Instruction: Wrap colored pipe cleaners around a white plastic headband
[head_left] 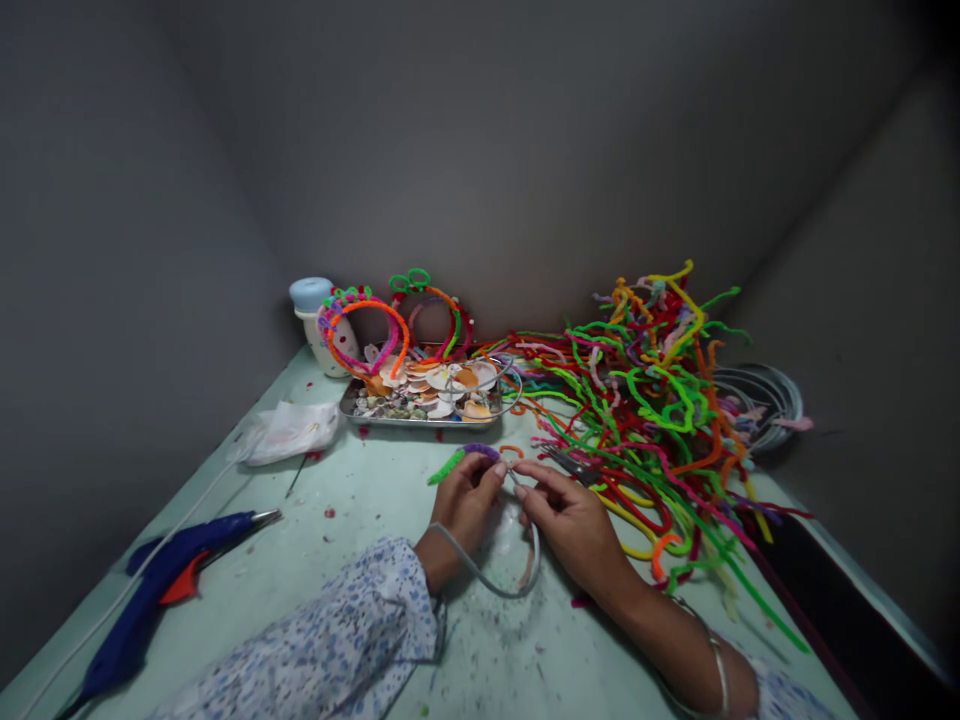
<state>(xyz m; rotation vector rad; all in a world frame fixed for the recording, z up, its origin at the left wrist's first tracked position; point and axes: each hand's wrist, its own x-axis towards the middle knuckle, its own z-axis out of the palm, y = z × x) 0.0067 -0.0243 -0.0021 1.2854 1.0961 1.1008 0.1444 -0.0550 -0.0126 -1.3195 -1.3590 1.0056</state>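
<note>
My left hand (466,498) is closed in a pinch on a thin grey headband hoop (504,592), whose far end is wrapped in green and purple pipe cleaner (448,467). The bare part of the hoop curves down in front of my left wrist and up to the fingers of my right hand (564,515), which are pinched on it close to the left fingertips. What lies right between the fingertips is too small to make out. Just beyond the right hand lie scissors (570,464), partly among the pipe cleaners, and a short orange piece (512,451).
A metal tray (420,424) of shells stands at the back, with finished colourful headbands (367,335) behind it beside a blue-lidded bottle (311,293). Loose pipe cleaners (660,400) heap at the right, near coiled wire (784,400). A blue glue gun (161,590) and plastic bag (294,432) lie left.
</note>
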